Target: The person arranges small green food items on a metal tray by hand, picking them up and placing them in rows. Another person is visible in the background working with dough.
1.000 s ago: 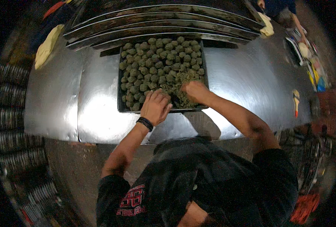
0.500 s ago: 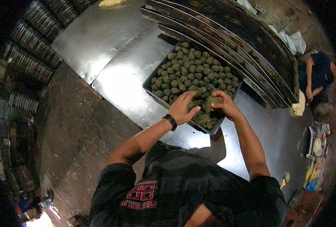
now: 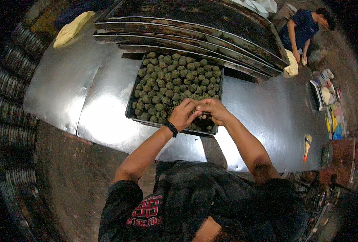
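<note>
A dark rectangular tray [image 3: 129, 109] on the metal table holds many rough greenish-brown balls [image 3: 169, 76], piled close together. Over its near right corner, my two hands meet at the fingertips. My left hand [image 3: 183, 114], with black bands at the wrist, is closed with bent fingers and thumb. Pressed against it from the right, my right hand [image 3: 214, 110] has its fingers curled in. Whatever sits between them is hidden by the fingers. Beneath the hands, the tray's corner holds loose dark crumbly matter [image 3: 205, 123], partly covered by my fingers.
Large blackened baking trays [image 3: 179, 30] are stacked behind the ball tray. Pale dough lumps lie at the far left [image 3: 73, 29] and far right [image 3: 292, 63], the latter near another person [image 3: 302, 30]. A brush [image 3: 307, 146] rests on the metal table [image 3: 251, 117] at right.
My hands were apart over the loose mixture, with a clump at the right hand; now their fingertips meet. The view has turned, so the tray sits further left and straighter.
</note>
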Tool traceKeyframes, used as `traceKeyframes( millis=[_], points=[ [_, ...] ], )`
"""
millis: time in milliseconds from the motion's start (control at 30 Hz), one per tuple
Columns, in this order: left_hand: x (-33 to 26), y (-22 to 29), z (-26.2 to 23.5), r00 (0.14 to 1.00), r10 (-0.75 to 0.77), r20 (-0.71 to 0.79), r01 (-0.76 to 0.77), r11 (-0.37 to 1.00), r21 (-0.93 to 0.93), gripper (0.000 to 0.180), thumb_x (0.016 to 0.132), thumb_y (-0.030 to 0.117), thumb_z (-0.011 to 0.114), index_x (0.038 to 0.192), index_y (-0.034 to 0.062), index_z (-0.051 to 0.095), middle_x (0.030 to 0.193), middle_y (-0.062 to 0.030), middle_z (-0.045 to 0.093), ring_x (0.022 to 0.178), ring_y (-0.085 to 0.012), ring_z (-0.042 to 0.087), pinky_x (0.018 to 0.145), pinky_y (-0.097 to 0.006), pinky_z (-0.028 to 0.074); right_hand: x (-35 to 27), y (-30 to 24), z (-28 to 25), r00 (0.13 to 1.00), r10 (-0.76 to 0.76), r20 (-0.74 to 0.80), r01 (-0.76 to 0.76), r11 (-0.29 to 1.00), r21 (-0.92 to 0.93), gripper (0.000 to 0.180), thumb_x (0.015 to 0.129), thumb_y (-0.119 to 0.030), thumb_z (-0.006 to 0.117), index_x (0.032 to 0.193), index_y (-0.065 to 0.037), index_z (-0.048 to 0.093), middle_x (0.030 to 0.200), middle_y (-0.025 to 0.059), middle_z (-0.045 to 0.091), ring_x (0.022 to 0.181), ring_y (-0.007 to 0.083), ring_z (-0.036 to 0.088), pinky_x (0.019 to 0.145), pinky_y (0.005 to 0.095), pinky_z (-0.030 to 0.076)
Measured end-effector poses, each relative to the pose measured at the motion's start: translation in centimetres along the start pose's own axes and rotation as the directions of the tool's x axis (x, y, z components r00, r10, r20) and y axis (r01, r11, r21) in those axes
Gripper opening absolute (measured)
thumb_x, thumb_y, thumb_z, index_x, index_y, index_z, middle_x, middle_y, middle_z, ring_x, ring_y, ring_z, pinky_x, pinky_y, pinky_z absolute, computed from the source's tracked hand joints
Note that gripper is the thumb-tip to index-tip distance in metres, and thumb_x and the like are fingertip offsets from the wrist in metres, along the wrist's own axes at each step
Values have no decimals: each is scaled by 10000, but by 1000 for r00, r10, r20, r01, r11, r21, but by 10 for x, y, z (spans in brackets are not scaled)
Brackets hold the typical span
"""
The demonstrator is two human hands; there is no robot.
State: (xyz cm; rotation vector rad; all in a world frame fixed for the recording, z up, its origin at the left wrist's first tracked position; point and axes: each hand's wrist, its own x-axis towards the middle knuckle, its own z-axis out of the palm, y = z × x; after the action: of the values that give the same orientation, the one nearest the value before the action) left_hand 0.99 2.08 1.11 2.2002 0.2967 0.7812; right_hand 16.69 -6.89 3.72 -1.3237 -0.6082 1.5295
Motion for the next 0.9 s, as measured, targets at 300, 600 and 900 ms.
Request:
traceKeyframes(
  millis=[300,600,900],
  points=[
    [2,-35,-27,994,-72,77,88,966,-241,241,813,207,598,970,29,556,862,-126,594,786,-270,592,673,-344,476,16,8,22,971,210,-113,-184,961,207,224,801,-220,646,942,-95,525,794,8,566,646,78,547,452,171,372],
    [9,-40,-11,785,-500,366,553,299,-778,174,855,222,537,891,51,537,782,-52,600,659,-113,565,511,-245,451,1,17,39,876,70,-478,123,925,360,168,819,-90,569,970,-66,500,796,25,560,619,131,509,514,242,398],
    [20,-20,16,634,-731,253,719,436,-542,479,841,500,514,620,75,503,518,-25,479,436,-112,438,410,-253,339,6,27,21,793,86,-603,36,982,188,428,808,-516,552,702,-115,444,653,27,498,562,114,437,480,244,317]
  ],
)
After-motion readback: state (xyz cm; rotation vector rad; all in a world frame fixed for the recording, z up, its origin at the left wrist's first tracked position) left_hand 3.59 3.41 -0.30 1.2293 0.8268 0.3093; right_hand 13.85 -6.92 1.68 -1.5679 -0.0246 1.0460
